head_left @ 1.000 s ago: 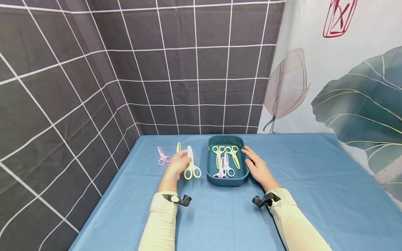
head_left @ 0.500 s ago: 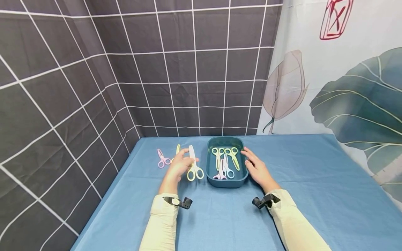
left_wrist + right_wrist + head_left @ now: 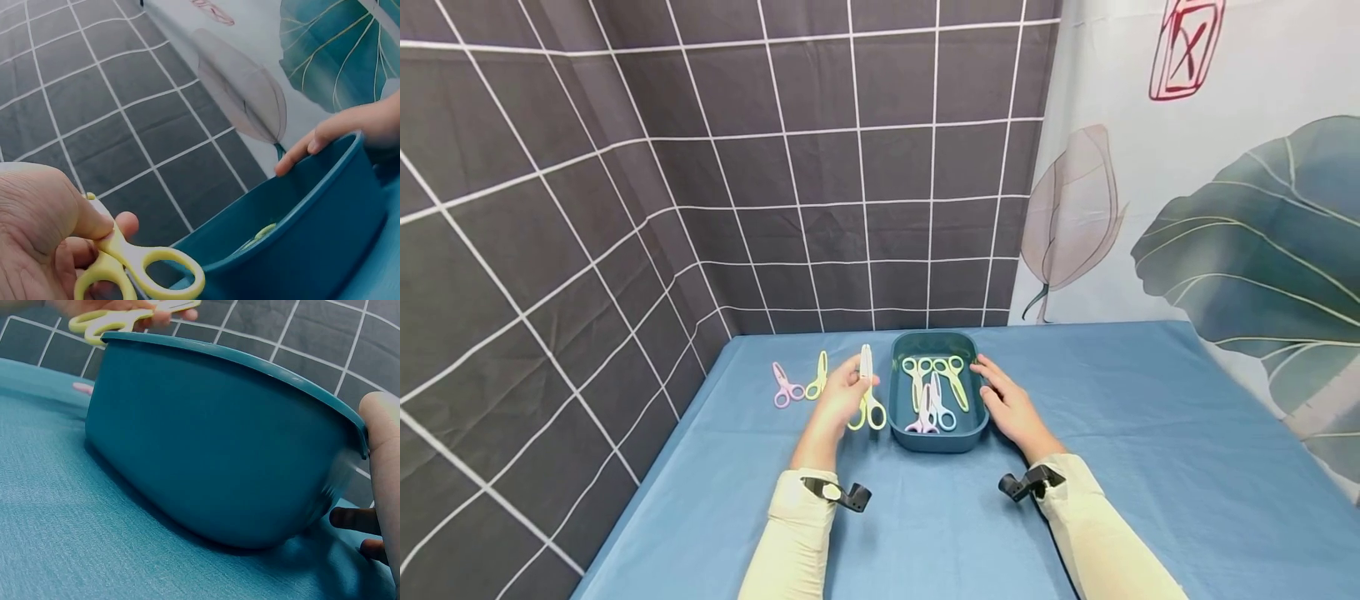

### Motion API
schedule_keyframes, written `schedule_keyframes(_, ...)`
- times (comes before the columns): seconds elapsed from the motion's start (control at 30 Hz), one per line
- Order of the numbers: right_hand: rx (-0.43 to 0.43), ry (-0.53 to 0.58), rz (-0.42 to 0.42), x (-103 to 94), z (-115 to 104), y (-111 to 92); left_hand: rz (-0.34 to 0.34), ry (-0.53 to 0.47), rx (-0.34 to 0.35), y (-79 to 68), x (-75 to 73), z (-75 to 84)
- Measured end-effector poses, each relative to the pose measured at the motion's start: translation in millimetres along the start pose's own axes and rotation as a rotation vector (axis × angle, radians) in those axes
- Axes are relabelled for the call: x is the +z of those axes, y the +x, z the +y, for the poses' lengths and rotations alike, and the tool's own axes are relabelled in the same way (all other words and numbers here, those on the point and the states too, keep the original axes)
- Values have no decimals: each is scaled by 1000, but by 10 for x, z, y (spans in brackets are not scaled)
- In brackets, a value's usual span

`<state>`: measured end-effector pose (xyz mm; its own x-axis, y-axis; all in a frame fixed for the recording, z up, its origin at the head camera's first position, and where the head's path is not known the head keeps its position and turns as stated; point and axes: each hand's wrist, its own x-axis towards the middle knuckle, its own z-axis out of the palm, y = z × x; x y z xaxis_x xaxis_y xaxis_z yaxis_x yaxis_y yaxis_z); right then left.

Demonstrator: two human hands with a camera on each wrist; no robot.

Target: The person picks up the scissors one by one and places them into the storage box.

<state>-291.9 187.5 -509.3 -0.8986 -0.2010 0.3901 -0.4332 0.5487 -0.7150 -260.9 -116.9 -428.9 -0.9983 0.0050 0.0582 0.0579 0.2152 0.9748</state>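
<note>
- Pinching yellow-and-white scissors [image 3: 125, 250] in the left hand [image 3: 841, 400], raised just left of the bin [image 3: 936, 442].
- Resting the right hand [image 3: 1015, 414] on the bin's right rim, with fingers relaxed.

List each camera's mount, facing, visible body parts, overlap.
Head: head-worn, facing forward and down at bin; left hand, right hand and sleeves show.
Left wrist: on that wrist, facing held scissors and bin; both hands show.
Right wrist: on that wrist, facing the bin's outside; both hands show.
Wrist views share held scissors and bin.
</note>
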Motion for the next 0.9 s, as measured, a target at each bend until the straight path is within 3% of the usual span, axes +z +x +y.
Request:
schedule_keyframes(0.37,-10,12,24,15,21,-3,-4,-18,37,58,220,139)
schedule_keyframes(0.67,-10,5,19,24,45,-12,22,-65,42,235,445,285)
schedule_keyframes(0.73,-10,7,19,24,42,-11,30,-44,82,289,489,311)
schedule_keyframes(0.9,-4,14,24,19,24,-1,83,120,225,415,570,349)
